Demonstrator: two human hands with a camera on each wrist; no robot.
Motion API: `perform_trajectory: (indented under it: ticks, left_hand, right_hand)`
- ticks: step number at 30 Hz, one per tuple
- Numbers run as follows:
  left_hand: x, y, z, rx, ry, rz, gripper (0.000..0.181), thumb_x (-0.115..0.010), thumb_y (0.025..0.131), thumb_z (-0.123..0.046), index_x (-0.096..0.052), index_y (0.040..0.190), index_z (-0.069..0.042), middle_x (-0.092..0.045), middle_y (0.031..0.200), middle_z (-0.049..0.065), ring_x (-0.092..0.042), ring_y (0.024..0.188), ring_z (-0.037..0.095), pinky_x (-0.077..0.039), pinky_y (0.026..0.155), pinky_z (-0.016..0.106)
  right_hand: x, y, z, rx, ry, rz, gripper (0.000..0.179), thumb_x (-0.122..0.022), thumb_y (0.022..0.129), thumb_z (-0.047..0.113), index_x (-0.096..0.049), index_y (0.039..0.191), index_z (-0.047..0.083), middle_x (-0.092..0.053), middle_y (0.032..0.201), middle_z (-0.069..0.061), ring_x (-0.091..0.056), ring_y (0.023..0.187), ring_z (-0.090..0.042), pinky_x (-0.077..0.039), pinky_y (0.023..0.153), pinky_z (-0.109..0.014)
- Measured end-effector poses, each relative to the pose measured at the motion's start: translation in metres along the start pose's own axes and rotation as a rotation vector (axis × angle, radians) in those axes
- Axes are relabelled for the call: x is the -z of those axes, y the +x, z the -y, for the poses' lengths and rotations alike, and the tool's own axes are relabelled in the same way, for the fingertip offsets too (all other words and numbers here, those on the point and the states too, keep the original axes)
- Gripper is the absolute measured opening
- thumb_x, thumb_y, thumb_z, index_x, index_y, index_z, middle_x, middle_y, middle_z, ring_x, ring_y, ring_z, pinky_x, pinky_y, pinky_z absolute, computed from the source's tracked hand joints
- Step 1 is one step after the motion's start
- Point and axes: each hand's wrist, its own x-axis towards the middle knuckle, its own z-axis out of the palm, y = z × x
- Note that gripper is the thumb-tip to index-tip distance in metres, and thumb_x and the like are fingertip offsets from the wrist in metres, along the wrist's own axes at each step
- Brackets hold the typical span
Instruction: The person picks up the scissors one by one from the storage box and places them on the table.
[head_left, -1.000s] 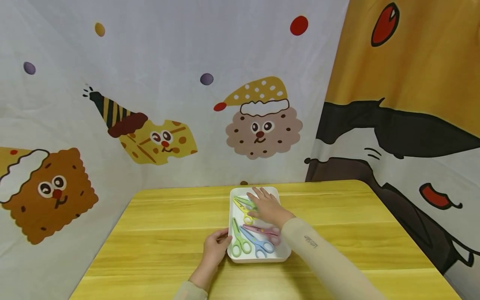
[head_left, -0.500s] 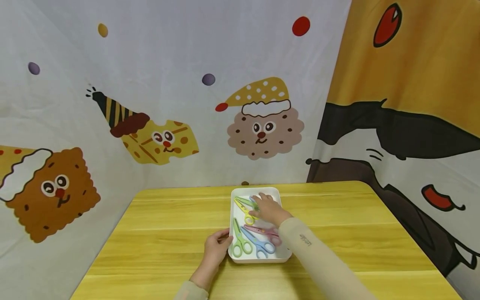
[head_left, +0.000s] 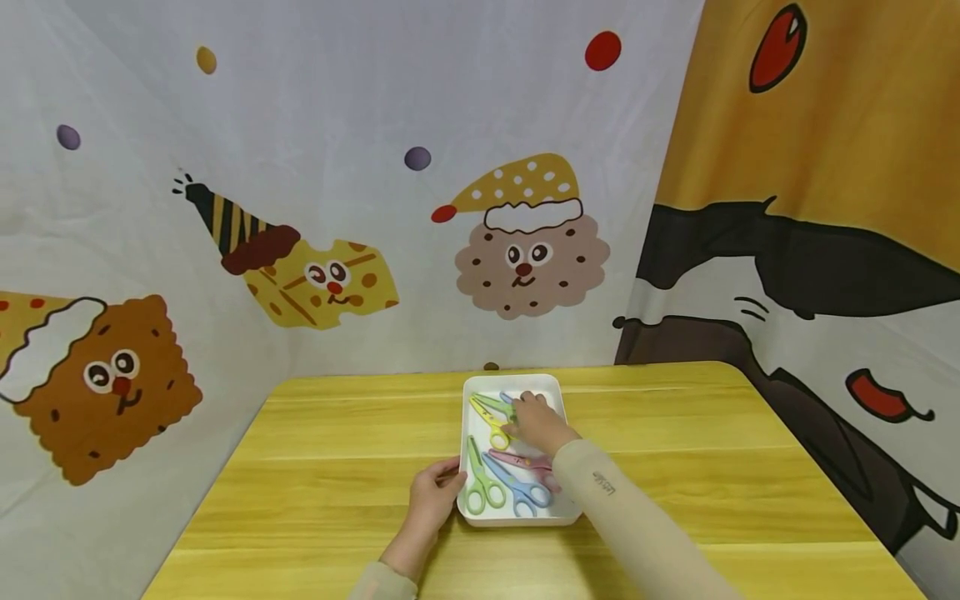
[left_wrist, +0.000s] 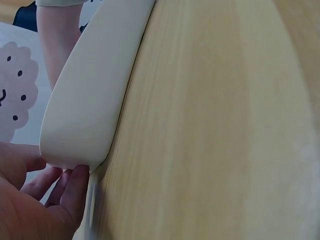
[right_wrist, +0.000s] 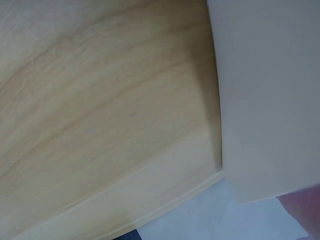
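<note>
Head view: white tray (head_left: 517,522) mid-table, long side running near to far. Left hand (head_left: 433,497) pinches its left wall toward the near end. Right hand (head_left: 542,422) reaches into the far right part, fingers bent down beside the far green scissors (head_left: 493,405) and yellow scissors (head_left: 487,418); whether it grips anything, I cannot tell. Near half: green-handled scissors (head_left: 481,481) at left, blue scissors (head_left: 517,483), then pink scissors (head_left: 513,459) (handles partly behind the sleeve (head_left: 607,492)).

Left wrist view: thumb and fingertips hold the tray's corner, against the wooden table (left_wrist: 200,125).

Right wrist view: tray's pale outer wall, a sliver of skin; fingers hidden.
</note>
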Motion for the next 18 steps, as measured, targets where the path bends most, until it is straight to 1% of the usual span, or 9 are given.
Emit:
perform_trajectory:
  ticks: [3,9,16,18]
  left_hand:
    - [0.0001,0.0000,0.0011,-0.011,0.005,0.002,0.030,-0.065,0.087,-0.005,-0.063,0.114,0.009,-0.067,0.102,0.022,-0.065,0.091,0.024,-0.055,0.074,0.025]
    - [0.0002,-0.0006,0.0023,-0.028,0.011,0.001,0.031,-0.065,0.087,-0.005,-0.063,0.114,0.010,-0.068,0.100,0.022,-0.066,0.092,0.026,-0.056,0.075,0.027]
    - [-0.0004,-0.0005,0.0021,0.006,0.028,-0.004,0.030,-0.064,0.087,-0.005,-0.064,0.114,0.007,-0.068,0.101,0.019,-0.065,0.092,0.024,-0.056,0.075,0.028]
    - [-0.0005,-0.0009,0.0017,0.008,0.035,-0.005,0.030,-0.064,0.087,-0.005,-0.064,0.114,0.007,-0.068,0.101,0.019,-0.064,0.092,0.024,-0.056,0.075,0.028]
  right_hand:
    - [0.0000,-0.0002,0.0007,-0.003,-0.016,-0.009,0.058,-0.063,0.089,0.041,-0.054,0.129,0.001,-0.048,0.130,-0.017,-0.044,0.118,-0.034,-0.043,0.101,-0.047]
    - [0.0008,0.0014,0.0023,-0.043,-0.021,-0.014,0.053,-0.065,0.089,0.035,-0.056,0.128,0.000,-0.050,0.127,-0.018,-0.046,0.118,-0.033,-0.042,0.102,-0.046]
    - [0.0025,0.0016,0.0039,-0.080,-0.004,-0.011,0.048,-0.069,0.086,0.030,-0.060,0.121,-0.001,-0.053,0.120,-0.017,-0.048,0.111,-0.031,-0.044,0.099,-0.044]
    - [0.0028,0.0004,0.0044,-0.083,0.001,-0.015,0.047,-0.070,0.086,0.029,-0.061,0.120,-0.001,-0.053,0.119,-0.017,-0.049,0.109,-0.031,-0.045,0.097,-0.045]
